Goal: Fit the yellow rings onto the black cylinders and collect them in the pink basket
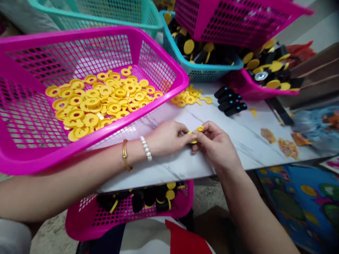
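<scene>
My left hand (169, 137) and my right hand (215, 144) meet over the white marble table (249, 141), fingers pinched together on a small yellow ring piece (197, 131). A gold bangle and a pearl bracelet sit on my left wrist. Just left of my hands stands a big pink basket (31, 148) holding several yellow rings (97, 98). A small heap of loose yellow rings (189, 97) lies on the table beyond my hands, with several black caps (230, 102) beside it.
A blue basket (201, 72) and a pink basket (254, 92) at the back hold black-and-yellow parts. Another pink basket (238, 17) is stacked above them, a teal one (106, 14) far left. A low pink basket (127, 211) with black parts sits below the table edge.
</scene>
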`<state>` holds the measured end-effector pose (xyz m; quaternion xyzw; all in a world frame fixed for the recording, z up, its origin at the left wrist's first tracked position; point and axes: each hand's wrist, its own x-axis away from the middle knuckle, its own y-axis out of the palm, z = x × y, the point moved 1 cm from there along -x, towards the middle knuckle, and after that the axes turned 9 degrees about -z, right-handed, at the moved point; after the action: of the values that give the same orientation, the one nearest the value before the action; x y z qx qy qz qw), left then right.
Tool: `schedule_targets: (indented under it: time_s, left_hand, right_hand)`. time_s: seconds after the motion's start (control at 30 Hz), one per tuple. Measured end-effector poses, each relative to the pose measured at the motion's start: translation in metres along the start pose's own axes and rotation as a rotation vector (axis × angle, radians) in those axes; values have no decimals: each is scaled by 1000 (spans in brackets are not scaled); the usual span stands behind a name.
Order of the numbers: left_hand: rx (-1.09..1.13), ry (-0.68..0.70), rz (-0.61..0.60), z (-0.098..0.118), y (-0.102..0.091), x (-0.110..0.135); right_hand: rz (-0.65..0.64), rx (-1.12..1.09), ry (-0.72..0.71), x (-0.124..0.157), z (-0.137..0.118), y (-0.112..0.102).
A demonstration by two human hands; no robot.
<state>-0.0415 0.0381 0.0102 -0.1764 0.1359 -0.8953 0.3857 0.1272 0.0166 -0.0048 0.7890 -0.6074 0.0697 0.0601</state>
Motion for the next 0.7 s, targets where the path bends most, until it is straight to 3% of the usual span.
schedule_targets:
  time_s: [0.1, 0.17, 0.3, 0.43, 0.53, 0.7]
  left_hand:
    - [227, -106, -105, 1, 4, -3]
    - [255, -77, -120, 0, 10, 0]
    - [-12, 157, 159, -6, 23, 7]
    - [-170, 245, 231, -12, 28, 6]
    - [-212, 235, 236, -10, 27, 5]
    - [-279, 201, 170, -2, 23, 6]
  right_hand:
    - [12, 23, -37, 1, 2, 0]
    - [30, 30, -57, 3, 1, 3]
    - [122, 31, -128, 7, 3, 8]
    - [127, 70, -167, 11, 4, 3]
    - [22, 88, -109, 8, -3, -5]
    - [-342, 145, 188, -6, -20, -13]
